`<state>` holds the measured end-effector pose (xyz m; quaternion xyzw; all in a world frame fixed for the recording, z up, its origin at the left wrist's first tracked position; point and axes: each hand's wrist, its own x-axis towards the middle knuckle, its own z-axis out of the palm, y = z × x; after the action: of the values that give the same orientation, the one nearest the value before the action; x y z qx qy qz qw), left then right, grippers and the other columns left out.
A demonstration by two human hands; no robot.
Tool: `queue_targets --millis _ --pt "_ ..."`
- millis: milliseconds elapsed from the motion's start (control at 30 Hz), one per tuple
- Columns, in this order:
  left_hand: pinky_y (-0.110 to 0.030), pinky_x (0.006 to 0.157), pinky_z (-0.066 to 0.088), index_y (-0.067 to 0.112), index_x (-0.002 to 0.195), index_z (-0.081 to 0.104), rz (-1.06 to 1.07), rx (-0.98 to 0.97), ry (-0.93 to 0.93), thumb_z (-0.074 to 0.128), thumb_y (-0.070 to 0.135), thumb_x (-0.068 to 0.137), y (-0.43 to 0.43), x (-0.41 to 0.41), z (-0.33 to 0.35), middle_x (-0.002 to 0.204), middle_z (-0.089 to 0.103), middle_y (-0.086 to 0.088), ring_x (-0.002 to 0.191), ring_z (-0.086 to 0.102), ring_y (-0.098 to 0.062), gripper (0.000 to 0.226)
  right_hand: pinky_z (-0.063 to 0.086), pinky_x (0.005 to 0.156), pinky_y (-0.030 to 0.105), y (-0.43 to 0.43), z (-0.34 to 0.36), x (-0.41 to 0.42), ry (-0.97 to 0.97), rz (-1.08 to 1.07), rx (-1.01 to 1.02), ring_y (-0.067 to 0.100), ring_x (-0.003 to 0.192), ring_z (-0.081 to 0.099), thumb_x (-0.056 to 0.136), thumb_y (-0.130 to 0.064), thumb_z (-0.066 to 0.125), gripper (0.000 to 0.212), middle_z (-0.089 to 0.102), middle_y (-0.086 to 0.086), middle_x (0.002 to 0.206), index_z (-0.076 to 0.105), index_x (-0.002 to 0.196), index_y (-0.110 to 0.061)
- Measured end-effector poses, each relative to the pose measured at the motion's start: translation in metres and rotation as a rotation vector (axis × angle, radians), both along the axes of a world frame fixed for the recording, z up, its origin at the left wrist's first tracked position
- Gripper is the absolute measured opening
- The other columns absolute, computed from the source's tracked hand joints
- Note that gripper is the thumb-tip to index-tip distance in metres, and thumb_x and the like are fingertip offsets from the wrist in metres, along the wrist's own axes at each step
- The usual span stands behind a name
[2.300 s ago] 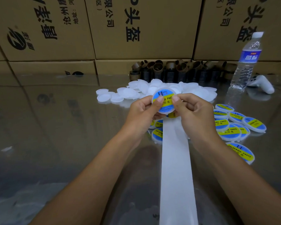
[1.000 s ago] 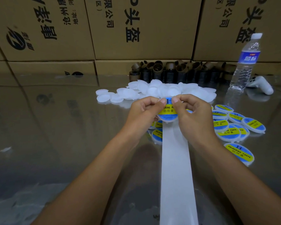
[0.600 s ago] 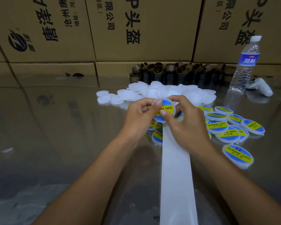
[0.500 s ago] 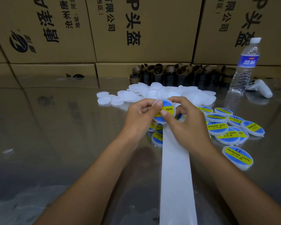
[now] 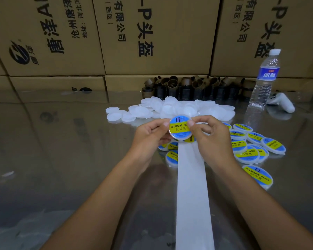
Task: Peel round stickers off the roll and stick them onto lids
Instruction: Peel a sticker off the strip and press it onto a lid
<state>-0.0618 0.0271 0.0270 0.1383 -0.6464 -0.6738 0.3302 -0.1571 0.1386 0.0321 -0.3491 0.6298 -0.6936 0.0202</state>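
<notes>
A round white lid [image 5: 180, 129] with a blue and yellow "SOLDERING PASTE" sticker on it is held up above the table between both hands. My left hand [image 5: 150, 136] grips its left edge, thumb on the face. My right hand [image 5: 210, 136] pinches its right edge, thumb pressed on the sticker. A white backing strip [image 5: 192, 192] runs from under my hands toward me. A pile of bare white lids [image 5: 170, 109] lies behind. Stickered lids [image 5: 249, 147] lie to the right, and a few more stickered lids [image 5: 172, 154] sit under my hands.
Cardboard boxes [image 5: 152, 37] wall off the back. A row of brown cardboard cores [image 5: 188, 87] stands against them. A water bottle [image 5: 265, 78] and a white controller [image 5: 283, 103] sit at the back right. The tabletop [image 5: 52, 150] is shiny and reflective.
My right hand shifted from beneath the lid to its right edge, thumb now on the sticker face. The lid turned to face me squarely. The camera tilted slightly down.
</notes>
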Motion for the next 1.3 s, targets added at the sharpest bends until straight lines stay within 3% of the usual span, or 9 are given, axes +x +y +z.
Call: queue_targets --millis 100,233,333,467,600,800,900,1033,1300 --pt "-0.020 0.069 0.053 0.018 0.096 0.071 0.003 0.009 0.017 0.054 0.018 0.095 -0.001 0.000 0.000 0.081 0.074 -0.001 0.073 0.067 -0.010 0.016 0.051 0.075 0.030 0.002 0.003 -0.001 0.009 0.005 -0.002 0.013 0.077 0.068 0.085 -0.022 0.068 0.010 0.070 -0.007 0.070 0.063 0.076 -0.021" --pt "-0.030 0.079 0.055 0.016 0.097 0.071 0.019 0.027 0.016 0.056 0.019 0.094 -0.004 0.000 -0.001 0.087 0.073 -0.007 0.082 0.065 -0.020 0.015 0.052 0.070 0.022 0.005 0.006 -0.006 0.021 0.048 0.038 0.008 0.073 0.066 0.080 -0.022 0.073 0.010 0.071 -0.002 0.072 0.067 0.075 -0.015" --pt "-0.023 0.071 0.055 0.016 0.096 0.071 0.017 0.035 0.022 0.057 0.019 0.093 -0.006 -0.001 -0.001 0.079 0.072 -0.001 0.072 0.064 -0.011 0.014 0.051 0.064 0.016 0.006 0.006 -0.009 -0.007 0.065 0.059 0.005 0.068 0.066 0.081 -0.021 0.072 0.008 0.071 -0.003 0.067 0.067 0.076 -0.017" --pt "-0.019 0.063 0.052 0.017 0.094 0.069 0.094 0.119 0.046 0.054 0.016 0.096 -0.010 0.000 0.000 0.078 0.070 0.002 0.063 0.063 -0.007 0.015 0.042 0.054 0.006 0.008 0.006 -0.025 -0.182 -0.191 -0.097 -0.006 0.058 0.059 0.088 -0.022 0.065 0.006 0.066 -0.016 0.058 0.066 0.082 -0.020" --pt "-0.021 0.065 0.051 0.017 0.092 0.067 0.155 0.157 0.035 0.051 0.010 0.097 -0.016 0.000 -0.001 0.078 0.066 0.000 0.061 0.062 -0.007 0.019 0.043 0.054 0.018 0.012 -0.001 -0.049 -0.402 -0.483 -0.172 0.004 0.054 0.057 0.088 -0.027 0.062 0.020 0.062 -0.003 0.068 0.066 0.099 -0.011" --pt "-0.021 0.064 0.051 0.017 0.091 0.067 0.181 0.165 0.023 0.050 0.008 0.096 -0.020 -0.002 -0.003 0.074 0.065 0.000 0.060 0.062 -0.007 0.020 0.052 0.075 0.037 0.011 -0.009 -0.062 -0.453 -0.608 -0.104 0.017 0.060 0.057 0.086 -0.022 0.065 0.014 0.067 0.017 0.091 0.064 0.095 -0.011" --pt "-0.021 0.064 0.051 0.016 0.089 0.067 0.193 0.168 0.023 0.050 0.007 0.096 -0.021 -0.002 -0.003 0.072 0.066 0.000 0.061 0.062 -0.008 0.021 0.053 0.084 0.041 0.010 -0.013 -0.065 -0.459 -0.633 -0.134 0.028 0.082 0.065 0.085 -0.019 0.066 0.015 0.066 0.015 0.099 0.052 0.084 -0.022" --pt "-0.019 0.061 0.051 0.016 0.088 0.067 0.200 0.173 0.025 0.049 0.006 0.096 -0.022 -0.003 -0.003 0.070 0.066 0.001 0.060 0.061 -0.008 0.022 0.048 0.094 0.047 0.006 -0.017 -0.065 -0.399 -0.617 -0.031 0.031 0.102 0.063 0.085 -0.018 0.061 0.016 0.064 0.007 0.106 0.057 0.100 -0.015" --pt "-0.017 0.057 0.050 0.016 0.089 0.066 0.209 0.178 0.014 0.047 0.003 0.095 -0.025 -0.004 -0.004 0.070 0.065 0.000 0.062 0.060 -0.010 0.024 0.037 0.073 0.026 0.007 -0.016 -0.061 -0.310 -0.720 0.091 0.022 0.083 0.052 0.087 -0.015 0.051 0.026 0.064 0.010 0.093 0.069 0.107 -0.011"
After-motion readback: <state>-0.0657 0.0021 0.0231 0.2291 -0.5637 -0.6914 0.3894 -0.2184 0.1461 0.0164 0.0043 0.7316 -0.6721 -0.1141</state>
